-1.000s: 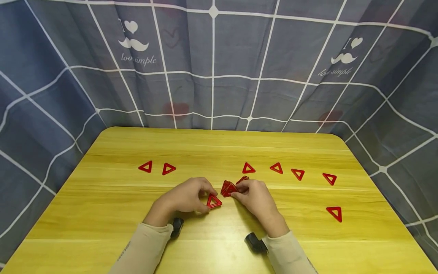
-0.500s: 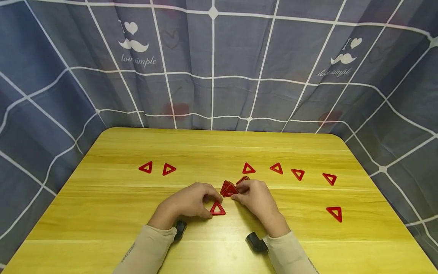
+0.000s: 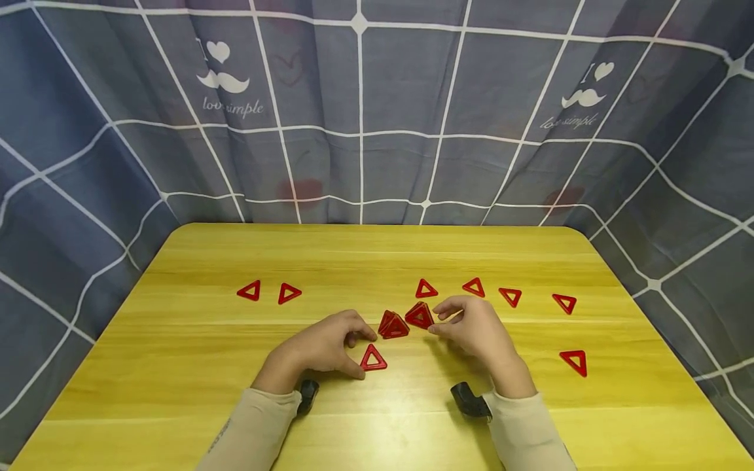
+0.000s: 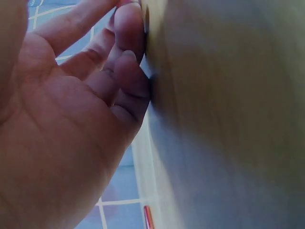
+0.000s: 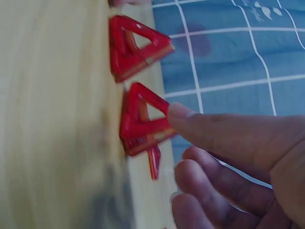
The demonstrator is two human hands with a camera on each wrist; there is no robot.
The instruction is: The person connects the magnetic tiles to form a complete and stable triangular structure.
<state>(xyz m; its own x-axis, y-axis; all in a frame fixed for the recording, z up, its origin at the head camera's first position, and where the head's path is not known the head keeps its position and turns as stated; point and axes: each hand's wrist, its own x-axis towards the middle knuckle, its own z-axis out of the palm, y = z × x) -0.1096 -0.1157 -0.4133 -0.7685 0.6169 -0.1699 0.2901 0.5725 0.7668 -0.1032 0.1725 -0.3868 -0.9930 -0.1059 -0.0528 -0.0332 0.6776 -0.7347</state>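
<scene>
Two small pyramids built of red triangular frame tiles stand side by side mid-table: a left pyramid (image 3: 393, 329) and a right pyramid (image 3: 415, 321). My right hand (image 3: 478, 327) is just right of the right pyramid, fingers apart and holding nothing; in the right wrist view the thumb overlaps that pyramid's (image 5: 138, 129) edge. A single flat red triangle tile (image 3: 374, 367) lies in front of the left pyramid. Around its left side is my left hand (image 3: 324, 343), thumb at the near corner and forefinger close to the top. In the left wrist view its loosely bent fingers (image 4: 131, 76) touch the tabletop.
Two loose red triangle tiles lie at the back left, one of them the outer tile (image 3: 258, 290). Several more are spread along the back right, and another tile (image 3: 582, 364) lies farther forward on the right. A grey-blue checked curtain (image 3: 400, 163) hangs behind the yellow wooden table (image 3: 377, 261).
My right hand has let go of the right pyramid and moved right, uncovering it. My left hand brought the flat triangle tile slightly nearer and right, and its fingers have loosened around it.
</scene>
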